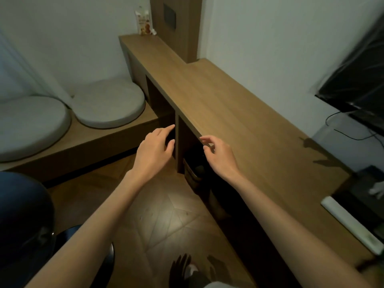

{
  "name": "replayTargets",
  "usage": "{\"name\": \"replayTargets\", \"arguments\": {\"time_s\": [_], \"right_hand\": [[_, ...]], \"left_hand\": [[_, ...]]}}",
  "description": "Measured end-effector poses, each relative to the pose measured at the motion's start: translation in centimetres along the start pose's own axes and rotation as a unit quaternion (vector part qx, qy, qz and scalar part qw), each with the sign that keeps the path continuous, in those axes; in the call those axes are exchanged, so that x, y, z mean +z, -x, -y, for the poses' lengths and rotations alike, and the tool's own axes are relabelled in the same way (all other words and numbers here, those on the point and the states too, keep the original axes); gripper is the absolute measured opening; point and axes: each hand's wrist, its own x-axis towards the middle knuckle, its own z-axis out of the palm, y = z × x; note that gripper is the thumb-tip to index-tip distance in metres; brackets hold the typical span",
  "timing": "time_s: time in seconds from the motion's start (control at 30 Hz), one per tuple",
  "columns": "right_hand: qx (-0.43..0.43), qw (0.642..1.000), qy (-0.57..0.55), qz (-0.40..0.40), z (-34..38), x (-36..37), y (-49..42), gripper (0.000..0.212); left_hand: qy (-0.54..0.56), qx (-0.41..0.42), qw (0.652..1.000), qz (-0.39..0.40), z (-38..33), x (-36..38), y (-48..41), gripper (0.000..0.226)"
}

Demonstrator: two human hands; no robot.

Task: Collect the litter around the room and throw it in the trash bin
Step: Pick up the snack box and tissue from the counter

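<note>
A: Anything hidden or cut off?

B: Yes. Under the desk (228, 104), near the centre of the view, a dark trash bin (192, 173). Only the rim and one wall showing, the rest covered by the desk top and the right hand (218, 154). Too dark inside, contents impossible to tell. At 3 o'clock, a black screen (357, 80), blurred and cut by the frame edge. At 4 o'clock, something small and pale (376, 190), too blurred to name.

A: And around, or in the way?

B: At 12 o'clock, on the far end of the desk, a snack packet (143, 22) standing upright near the wall, print not readable. Just beside it, a small white scrap (153, 31). At 9 to 10 o'clock, two round grey cushions (110, 102) side by side on a low wooden platform (87, 140). At 4 o'clock, a long white bar (349, 223) lying on the desk. At 8 o'clock, a dark round seat (20, 215), cut off by the frame.

A: The hands?

B: Left hand (154, 149) before the upright divider (176, 142) under the desk: forefinger stretched, other fingers loosely bent and apart, holding nothing. Right hand at 3 o'clock from it, above the bin, fingers loosely curled and apart, also holding nothing. Touching the desk edge or not, cannot tell.
</note>
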Motion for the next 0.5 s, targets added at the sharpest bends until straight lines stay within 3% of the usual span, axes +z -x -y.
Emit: {"name": "replayTargets", "arguments": {"time_s": [0.23,0.5], "right_hand": [[-0.023,0.999,0.004,-0.026,4.3,0.1,5.9,0.029],[-0.071,0.997,0.014,-0.032,12.5,6.2,13.7,0.03]], "left_hand": [[-0.011,0.027,0.999,-0.022,1.0,-5.3,5.1,0.048],[-0.033,0.028,0.998,-0.046,6.7,-14.8,14.5,0.048]]}}
